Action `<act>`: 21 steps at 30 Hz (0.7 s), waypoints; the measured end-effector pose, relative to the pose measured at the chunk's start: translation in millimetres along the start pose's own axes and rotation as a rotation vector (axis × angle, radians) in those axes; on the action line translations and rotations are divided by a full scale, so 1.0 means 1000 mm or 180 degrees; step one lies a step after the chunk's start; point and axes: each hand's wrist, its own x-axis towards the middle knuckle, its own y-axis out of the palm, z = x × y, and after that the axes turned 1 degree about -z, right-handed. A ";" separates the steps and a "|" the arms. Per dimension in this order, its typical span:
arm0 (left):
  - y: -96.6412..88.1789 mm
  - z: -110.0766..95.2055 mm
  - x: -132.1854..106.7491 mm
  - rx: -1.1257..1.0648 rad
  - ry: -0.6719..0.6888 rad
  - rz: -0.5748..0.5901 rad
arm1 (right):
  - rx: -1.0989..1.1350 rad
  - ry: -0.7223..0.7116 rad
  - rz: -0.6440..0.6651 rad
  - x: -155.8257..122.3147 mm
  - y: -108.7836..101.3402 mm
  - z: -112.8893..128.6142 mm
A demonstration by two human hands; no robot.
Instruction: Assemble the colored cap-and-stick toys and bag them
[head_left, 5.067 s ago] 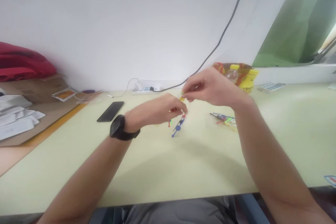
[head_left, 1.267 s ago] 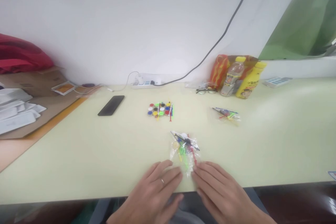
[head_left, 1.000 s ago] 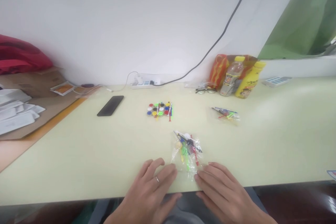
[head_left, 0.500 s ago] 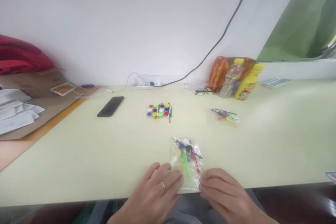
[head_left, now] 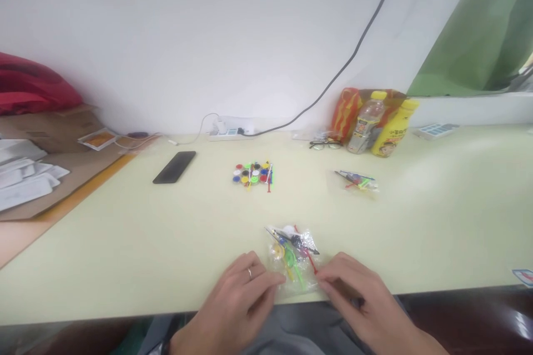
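Observation:
A clear plastic bag (head_left: 306, 283) lies near the front edge of the table, its lower end towards me. Inside it are small coloured plastic discs and thin sticks in white, black, yellow, green, blue and red. My left hand (head_left: 237, 299), with a ring on one finger, pinches the bag's near left corner between thumb and forefinger. At the opposite corner my right hand (head_left: 362, 294) holds the bag in the same way, close to the tip of a red stick. The fingertips partly cover the plastic.
Beyond the bag sits a group of coloured discs and sticks (head_left: 254, 173). A second filled bag (head_left: 356, 182) lies to the right, a black phone (head_left: 175, 167) to the left. Glasses (head_left: 325, 145), two bottles (head_left: 366, 125) and a power strip (head_left: 227, 132) stand along the wall. Papers (head_left: 29, 177) are stacked far left.
The bag has shifted slightly left and its contents sit a little lower. Both hands have changed from flatter, bunched fingers to a thumb-and-forefinger pinch at the bag's edges.

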 end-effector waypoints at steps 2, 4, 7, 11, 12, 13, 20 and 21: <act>-0.002 -0.005 0.002 0.0108 0.0189 -0.0067 | -0.0057 0.0027 0.0014 0.003 0.001 0.000; -0.003 -0.011 0.005 0.0281 0.0430 -0.0053 | -0.0168 0.0005 0.0037 0.006 0.003 -0.001; -0.004 -0.015 0.007 0.0678 0.0722 0.0061 | -0.0488 -0.0191 -0.0148 0.009 0.008 -0.001; 0.000 -0.013 0.005 0.0952 0.0866 0.0036 | -0.1291 -0.1252 -0.0564 0.008 0.012 -0.001; 0.000 -0.012 0.005 0.0971 0.0887 0.0029 | -0.1434 -0.1487 -0.0540 0.007 0.013 -0.001; 0.000 -0.011 0.004 0.0988 0.0913 0.0042 | -0.1534 -0.1626 -0.0473 0.005 0.013 -0.001; -0.001 -0.010 -0.003 0.0438 0.0858 0.0111 | -0.1582 -0.1860 -0.0210 -0.004 0.008 0.003; -0.001 -0.010 -0.002 0.0278 0.0785 0.0119 | -0.1469 -0.1803 -0.0122 -0.004 0.004 0.005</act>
